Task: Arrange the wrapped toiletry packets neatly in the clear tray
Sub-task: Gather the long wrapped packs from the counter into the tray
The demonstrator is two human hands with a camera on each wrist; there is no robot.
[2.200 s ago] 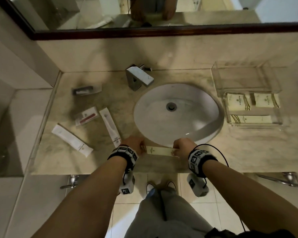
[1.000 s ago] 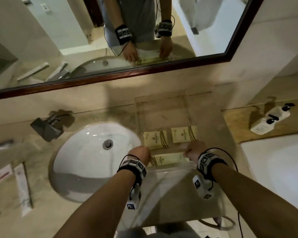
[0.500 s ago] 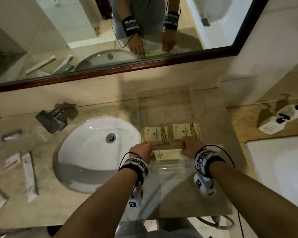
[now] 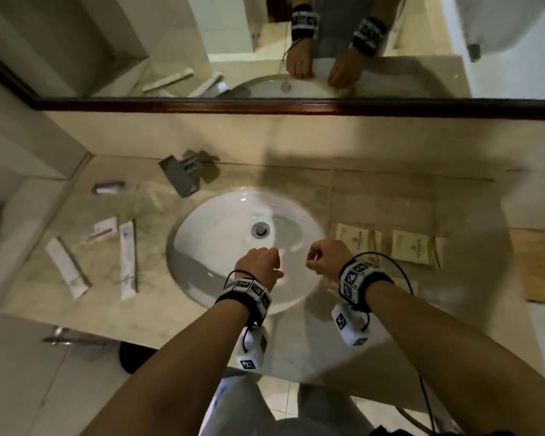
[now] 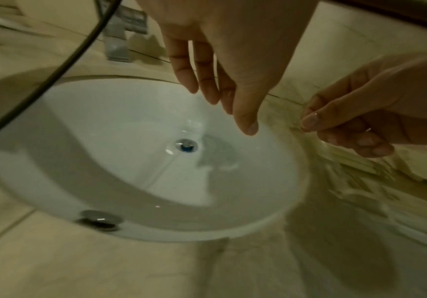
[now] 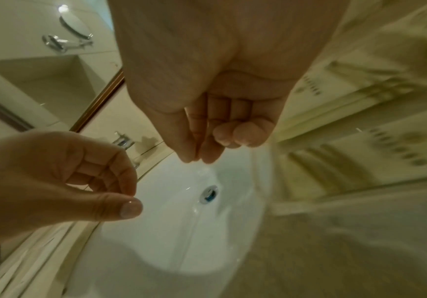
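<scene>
The clear tray (image 4: pixel 382 196) stands on the counter right of the sink. Two beige wrapped packets (image 4: pixel 356 243) (image 4: pixel 416 251) lie side by side in it; a third beige packet (image 4: pixel 405 283) in front of them is mostly hidden by my right wrist. My left hand (image 4: pixel 260 265) and right hand (image 4: pixel 326 256) hover over the sink basin, both empty. The left wrist view shows the left hand's fingers (image 5: pixel 207 80) hanging relaxed. The right hand (image 6: pixel 215 125) is loosely curled on nothing. Several white wrapped packets (image 4: pixel 128 259) (image 4: pixel 66 268) (image 4: pixel 99 232) lie loose on the left counter.
A white oval sink (image 4: pixel 221 240) fills the counter's middle, with a grey faucet (image 4: pixel 181 176) behind it. A small dark-topped packet (image 4: pixel 107 187) lies at the back left. The mirror (image 4: pixel 265 42) runs along the wall. A wooden ledge (image 4: pixel 535 265) adjoins the tray's right side.
Both hands let go of the beige packet they laid at the tray's front and drew back left over the sink. The head view swung left.
</scene>
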